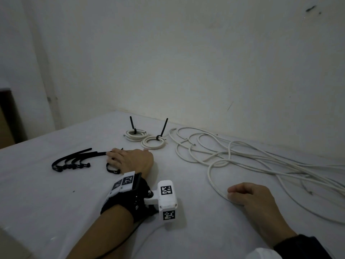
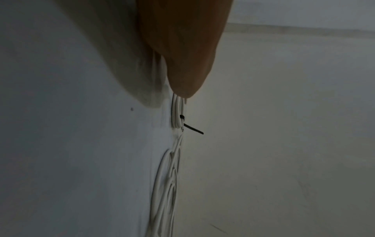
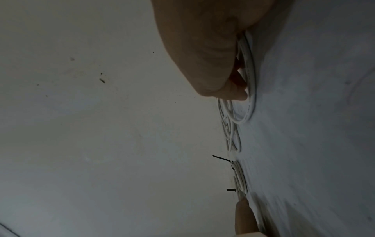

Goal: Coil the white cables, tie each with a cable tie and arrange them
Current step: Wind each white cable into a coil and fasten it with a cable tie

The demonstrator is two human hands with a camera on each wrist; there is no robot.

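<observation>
Right hand (image 1: 250,197) on the loose white cable (image 1: 228,156), left hand (image 1: 130,161) down among the black plastic cable ties (image 1: 71,166).
Right grip curls closed on the near loop, and the tangle's long run trails rightward across the white-clothed table (image 1: 56,202). Left fingers cover a tie; clamped or resting, I cannot tell. Two round white cable coils (image 1: 153,147) lie flat near the wall, tie tails pointing up.

My head camera looks down across the table (image 1: 56,202) toward the wall (image 1: 186,53); both wrist cameras skim it low, rolled sideways, sharing the tied coils (image 2: 176,119).
</observation>
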